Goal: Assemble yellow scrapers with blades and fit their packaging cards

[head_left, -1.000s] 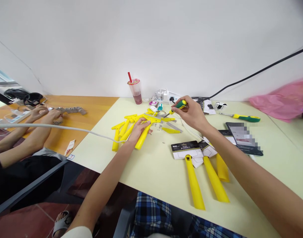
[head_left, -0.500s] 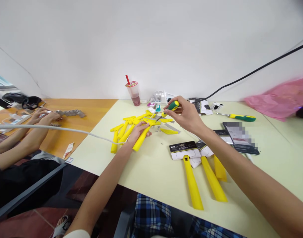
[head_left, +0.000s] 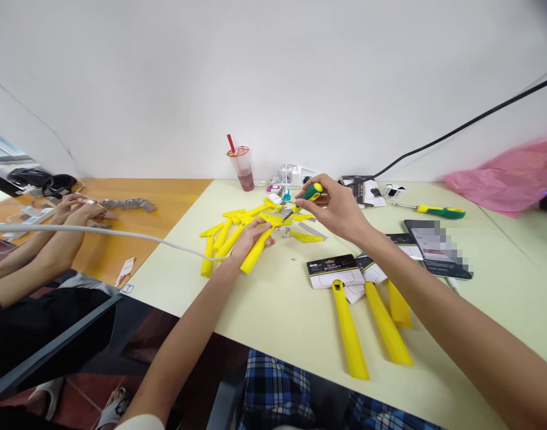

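Note:
My left hand (head_left: 250, 237) is closed around the handle of a yellow scraper (head_left: 255, 254), its wide head pointing away from me. In my right hand (head_left: 338, 206) is a green-and-yellow screwdriver (head_left: 312, 192), tilted down with its tip at the scraper's head. Whether the tip sits in a screw is too small to tell. Several more yellow scrapers (head_left: 207, 257) lie left of my left hand. Small screws (head_left: 286, 230) are scattered beside the scraper head, near a loose yellow head piece (head_left: 307, 237) with a grey blade.
Carded yellow scrapers (head_left: 350, 334) lie at the front right. Beyond them are a phone (head_left: 435, 248) and another screwdriver (head_left: 439, 211). A drink cup (head_left: 243, 170) stands near the wall. A white cable (head_left: 121, 234) crosses to my left wrist. At left, another person's hands (head_left: 79, 209) work at an orange table.
Both hands keep nearly the same pose, the screwdriver tip now slightly lower at the scraper's head. The whole view has shifted slightly.

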`<state>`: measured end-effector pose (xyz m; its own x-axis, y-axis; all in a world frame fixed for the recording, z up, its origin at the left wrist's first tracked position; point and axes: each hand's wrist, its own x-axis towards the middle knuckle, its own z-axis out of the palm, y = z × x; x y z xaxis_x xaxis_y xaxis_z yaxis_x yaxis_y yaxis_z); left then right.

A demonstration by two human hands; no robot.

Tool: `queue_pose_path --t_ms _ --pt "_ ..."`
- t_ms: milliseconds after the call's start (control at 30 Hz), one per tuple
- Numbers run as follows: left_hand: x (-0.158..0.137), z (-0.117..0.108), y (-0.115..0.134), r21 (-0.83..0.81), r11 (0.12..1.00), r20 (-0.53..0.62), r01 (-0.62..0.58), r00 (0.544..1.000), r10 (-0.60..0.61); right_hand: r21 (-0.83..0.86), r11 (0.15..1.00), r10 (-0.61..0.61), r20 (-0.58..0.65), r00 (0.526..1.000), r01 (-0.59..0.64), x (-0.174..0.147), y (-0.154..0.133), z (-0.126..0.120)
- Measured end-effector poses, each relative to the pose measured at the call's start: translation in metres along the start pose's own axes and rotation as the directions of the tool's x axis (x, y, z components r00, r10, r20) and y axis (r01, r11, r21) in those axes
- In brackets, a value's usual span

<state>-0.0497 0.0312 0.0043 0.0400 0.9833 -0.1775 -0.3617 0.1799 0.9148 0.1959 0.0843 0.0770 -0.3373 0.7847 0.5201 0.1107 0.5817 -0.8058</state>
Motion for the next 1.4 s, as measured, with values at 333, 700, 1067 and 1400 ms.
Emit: queue_pose_path --t_ms 333,700,1067,1400 --pt "-0.0036 0.0018 0.0025 -0.008 1.0 0.049 0.017 0.999 -0.017 -0.011 1.0 -0.009 -0.004 1.0 0.009 -0.0005 0.0001 0.0004" --pt "-0.0055 -0.0007 0.0027 -0.095 0.994 0.095 0.058 0.994 -0.049 -0.016 1.0 -0.019 -0.011 1.0 0.018 -0.0005 -0.0045 -0.0037" --pt "-0.0064 0.0001 0.0035 -0.115 0.992 0.077 0.061 0.996 -0.052 -0.022 1.0 -0.018 0.001 1.0 0.018 -0.0002 -0.0089 -0.0044" --pt "-0.0095 0.005 0.0059 -0.093 0.994 0.058 0.056 0.997 -0.051 -0.043 0.999 -0.029 0.017 0.999 0.03 -0.0009 -0.0052 -0.0018"
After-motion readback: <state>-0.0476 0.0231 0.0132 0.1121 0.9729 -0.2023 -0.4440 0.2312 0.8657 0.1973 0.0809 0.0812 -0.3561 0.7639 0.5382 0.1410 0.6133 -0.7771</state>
